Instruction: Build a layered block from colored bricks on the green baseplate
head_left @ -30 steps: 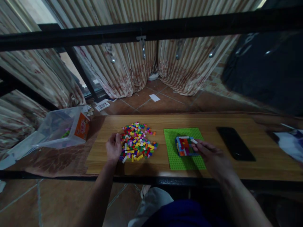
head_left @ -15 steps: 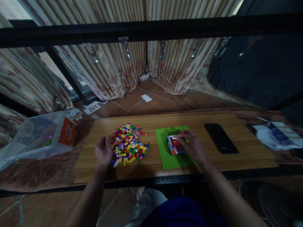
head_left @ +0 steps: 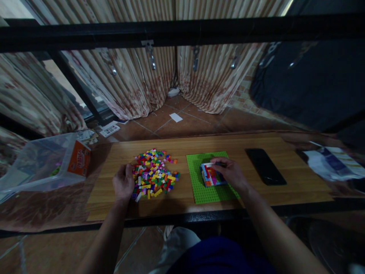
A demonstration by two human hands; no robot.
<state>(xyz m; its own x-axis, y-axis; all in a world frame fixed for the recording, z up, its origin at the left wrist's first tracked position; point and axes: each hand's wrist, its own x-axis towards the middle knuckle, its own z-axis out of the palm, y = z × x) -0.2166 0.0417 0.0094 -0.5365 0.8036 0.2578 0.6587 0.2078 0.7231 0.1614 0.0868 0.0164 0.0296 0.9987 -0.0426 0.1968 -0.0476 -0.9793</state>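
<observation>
My left hand (head_left: 123,183) rests on the table at the left edge of a loose pile of small coloured toy bricks (head_left: 155,173). Its fingers are curled together, and whatever they may hold is hidden. Right of the pile lies a green studded baseplate (head_left: 201,196), bearing a small boxy structure of toy bricks (head_left: 209,180) with blue, white, red and orange parts. Over the structure's upper right side is my right hand (head_left: 231,173), fingers pinched at its top edge. Any brick between those fingertips is too small to make out.
A black phone (head_left: 265,166) lies right of the baseplate on the wooden tabletop (head_left: 182,146). Beyond the left end stands a clear plastic bin (head_left: 42,163) with an orange label. A crumpled white and blue packet (head_left: 333,163) is at the far right.
The right fingers have shifted slightly and drawn closer together over the brick structure. My left hand stays beside the pile. The whole view has moved a little.
</observation>
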